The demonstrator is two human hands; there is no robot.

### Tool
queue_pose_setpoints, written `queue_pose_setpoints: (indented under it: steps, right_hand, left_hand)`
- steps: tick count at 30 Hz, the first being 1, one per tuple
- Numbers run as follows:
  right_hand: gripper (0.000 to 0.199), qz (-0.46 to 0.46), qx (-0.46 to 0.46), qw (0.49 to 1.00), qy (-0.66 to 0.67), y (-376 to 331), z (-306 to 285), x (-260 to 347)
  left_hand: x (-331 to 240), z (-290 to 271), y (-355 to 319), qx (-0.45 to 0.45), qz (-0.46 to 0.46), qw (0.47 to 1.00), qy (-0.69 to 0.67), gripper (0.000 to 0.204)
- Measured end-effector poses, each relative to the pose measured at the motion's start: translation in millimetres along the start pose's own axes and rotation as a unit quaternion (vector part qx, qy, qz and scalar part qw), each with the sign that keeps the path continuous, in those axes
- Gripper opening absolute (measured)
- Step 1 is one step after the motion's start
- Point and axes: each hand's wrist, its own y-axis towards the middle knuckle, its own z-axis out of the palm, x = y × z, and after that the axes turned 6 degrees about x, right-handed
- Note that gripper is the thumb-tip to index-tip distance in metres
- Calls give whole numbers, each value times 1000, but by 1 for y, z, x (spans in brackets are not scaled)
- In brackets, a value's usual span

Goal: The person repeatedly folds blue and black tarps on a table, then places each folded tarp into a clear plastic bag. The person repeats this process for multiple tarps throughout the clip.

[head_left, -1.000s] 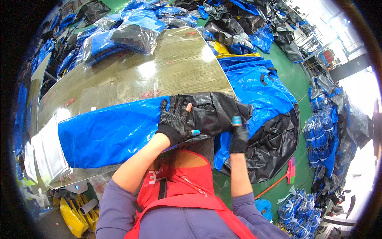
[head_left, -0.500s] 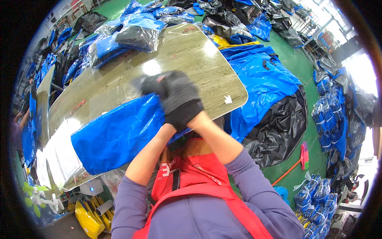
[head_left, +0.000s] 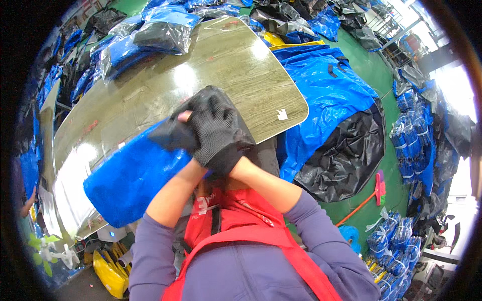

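1. Both hands are in black mesh work gloves and bunched up together right over the near edge of the table. The right hand lies over the top with its fingers curled down, and the left hand sits under and to the left of it, closed around a fold of black material. Can't tell exactly what the right fingers pinch, since the glove covers it.
2. The thing they're working is a blue plastic-looking folded garment or cover with a black end, lying on the near left part of the wooden table and hanging a bit over the near edge.
3. Hard to see: the black end is mostly buried under the two gloves, so how it joins the blue part isn't clear. Both forearms cross in front of it too.
4. Around: bagged blue and black bundles stacked at the far left of the table, a big blue and black heap on the green floor to the right, and a red-handled broom near it.
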Motion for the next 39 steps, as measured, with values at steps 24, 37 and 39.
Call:
queue_pose_setpoints:
  steps: [24,37,39]
  right_hand:
    - [75,1,189,961,-201,-12,111,-1]
    - [74,-62,409,907,-76,-12,146,93]
    - [72,-32,390,915,-99,-12,163,93]
  left_hand:
    - [63,-65,-100,-104,-51,955,272,68]
    - [206,-69,-393,-376,-537,740,151,82]
    - [197,-70,-398,-392,-501,771,37,75]
